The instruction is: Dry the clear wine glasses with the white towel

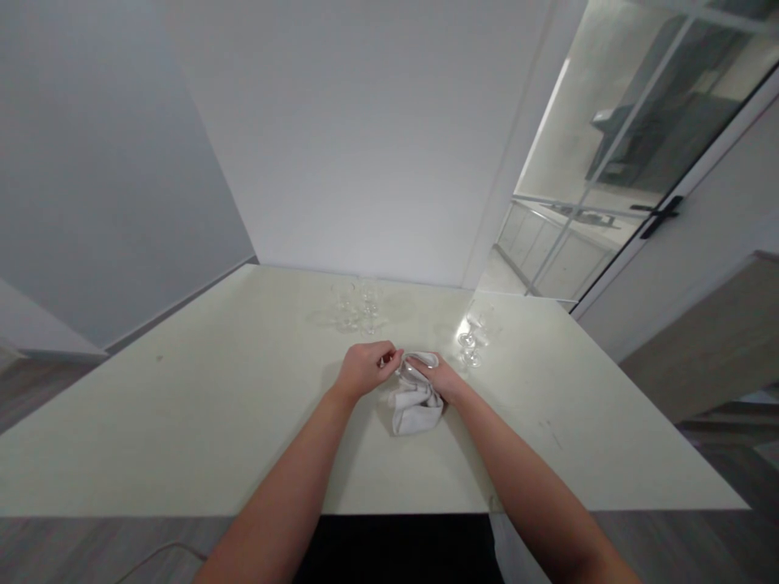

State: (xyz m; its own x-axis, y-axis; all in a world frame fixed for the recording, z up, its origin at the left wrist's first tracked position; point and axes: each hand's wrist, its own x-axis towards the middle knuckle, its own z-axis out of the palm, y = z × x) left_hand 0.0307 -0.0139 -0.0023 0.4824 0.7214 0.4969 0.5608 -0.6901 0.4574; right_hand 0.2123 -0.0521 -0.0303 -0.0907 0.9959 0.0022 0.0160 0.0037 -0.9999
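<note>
From the head camera: two bare arms reaching out over a pale table (182,422). Left hand (363,369) curled, fingers pinched together at the top edge of a white cloth (415,403), maybe on something small and clear inside it, too hidden to tell what. Right hand (439,377) just beside, fingers folded around the right side of the cloth, holding it. Cloth bunched up in the middle of the table, hanging down between both hands and touching the tabletop. A small bunch of clear glasses (356,308) farther back, near the wall. More clear glasses (471,341) to the right, near the right hand. A glass door (614,154) far right.
</note>
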